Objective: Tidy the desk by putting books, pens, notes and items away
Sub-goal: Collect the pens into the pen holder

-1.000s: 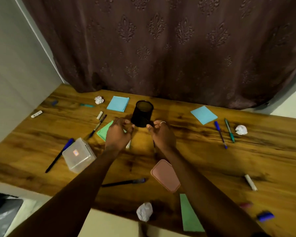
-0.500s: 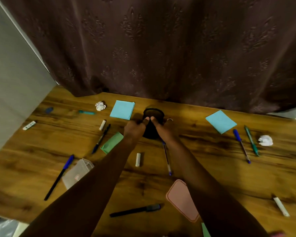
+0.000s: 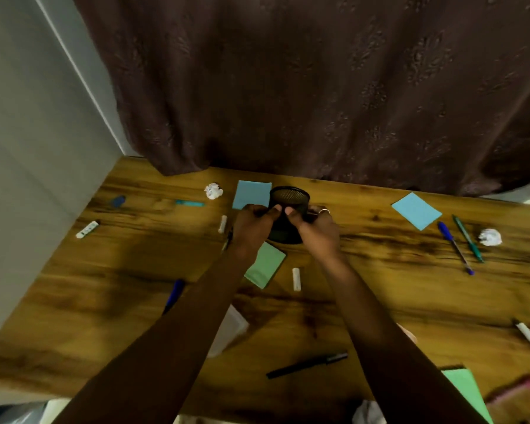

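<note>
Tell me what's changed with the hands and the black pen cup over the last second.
Both hands moved forward and closed around the black mesh pen cup: the left hand on its left side, the right hand on its right, thumbs meeting at the front. A second ago they hovered just short of it. The cup stands upright in the same spot, and the blue notes and scattered pens lie where they were.

Both forearms bare to frame edge, no sleeves, no watch or wristband. Left hand: bare, no rings seen, short nails. Right hand: thin pale ring on one finger at approx 12 o'clock of the hand; short pale nails on thumbs.
</note>
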